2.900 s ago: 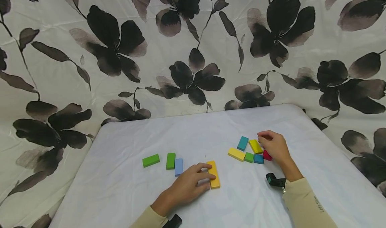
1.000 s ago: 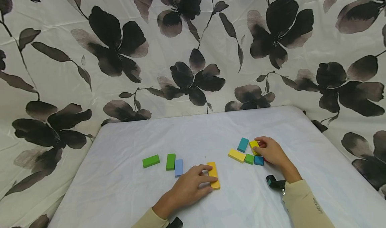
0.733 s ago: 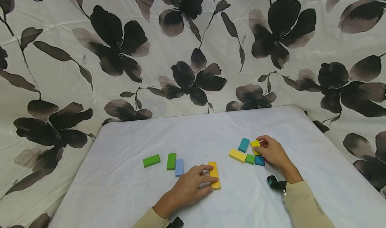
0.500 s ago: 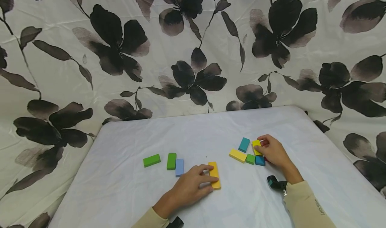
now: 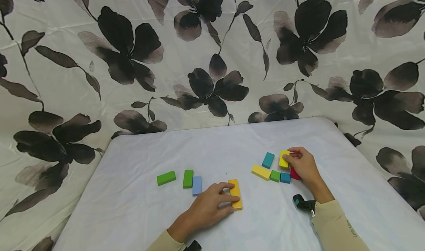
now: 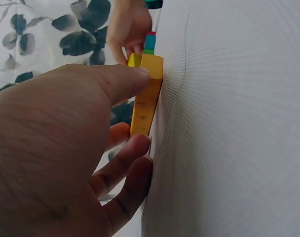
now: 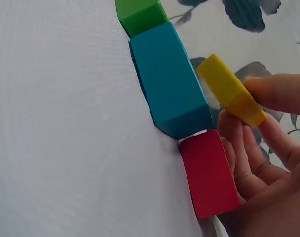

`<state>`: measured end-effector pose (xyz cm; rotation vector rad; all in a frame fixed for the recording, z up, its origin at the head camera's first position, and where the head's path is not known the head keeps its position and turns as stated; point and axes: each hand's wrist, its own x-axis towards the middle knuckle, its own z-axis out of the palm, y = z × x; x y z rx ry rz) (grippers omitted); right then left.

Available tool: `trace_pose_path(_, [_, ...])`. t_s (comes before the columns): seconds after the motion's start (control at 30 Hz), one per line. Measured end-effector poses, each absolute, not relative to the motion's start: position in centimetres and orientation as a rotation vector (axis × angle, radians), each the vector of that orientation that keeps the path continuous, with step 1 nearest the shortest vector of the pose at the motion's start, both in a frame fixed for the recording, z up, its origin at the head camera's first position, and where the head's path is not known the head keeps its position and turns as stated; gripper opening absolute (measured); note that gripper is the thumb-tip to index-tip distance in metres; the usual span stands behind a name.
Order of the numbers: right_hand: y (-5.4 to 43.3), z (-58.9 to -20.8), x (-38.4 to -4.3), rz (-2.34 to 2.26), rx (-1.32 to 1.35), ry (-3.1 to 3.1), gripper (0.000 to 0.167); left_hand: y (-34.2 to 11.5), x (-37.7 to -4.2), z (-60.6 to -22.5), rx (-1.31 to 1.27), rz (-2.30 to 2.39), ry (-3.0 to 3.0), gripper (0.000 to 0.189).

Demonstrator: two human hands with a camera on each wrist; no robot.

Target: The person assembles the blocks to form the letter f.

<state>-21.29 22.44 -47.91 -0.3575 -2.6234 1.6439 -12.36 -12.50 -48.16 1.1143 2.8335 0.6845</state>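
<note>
My right hand (image 5: 304, 166) pinches a bright yellow block (image 5: 284, 159) between thumb and fingers; the right wrist view shows it tilted, close above a red block (image 7: 209, 173) and a teal-blue block (image 7: 170, 81). Beside it lie a green block (image 5: 275, 175), a paler yellow block (image 5: 261, 172) and a teal block (image 5: 268, 160). Nearer the middle, my left hand (image 5: 207, 206) grips a long orange-yellow block (image 5: 236, 194) on the table, its thumb at one end in the left wrist view. A light blue block (image 5: 197, 185) sits just behind the left hand.
Two green blocks lie left of the light blue one: an upright-turned green block (image 5: 187, 178) and a slanted green block (image 5: 166, 178). A white cloth (image 5: 132, 214) covers the table, whose back edge meets a floral curtain (image 5: 212, 30).
My right hand has taken hold of the bright yellow block and drawn it slightly up and right, away from the teal and green blocks; the red block shows again. The left hand stays put.
</note>
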Motion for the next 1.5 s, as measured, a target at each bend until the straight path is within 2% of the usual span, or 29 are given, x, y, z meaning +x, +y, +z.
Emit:
trace_pose_path(0.6, [21.8,-47.3,-21.0,1.819,-0.533,-2.407,0.054,-12.6,-12.4,-48.2,1.148,0.693,2.82,0.031])
trace_pose_path(0.8, [21.4,-46.9,-21.0,1.83,-0.472,-2.39,0.057,-12.6,-12.4,-48.2,1.144,0.701,2.824,0.03])
trace_pose_path(1.5, [17.6,-46.3,-20.6,2.119,-0.233,-2.334,0.044,-12.7,-12.5,-48.4,1.148,0.675,2.828,0.032])
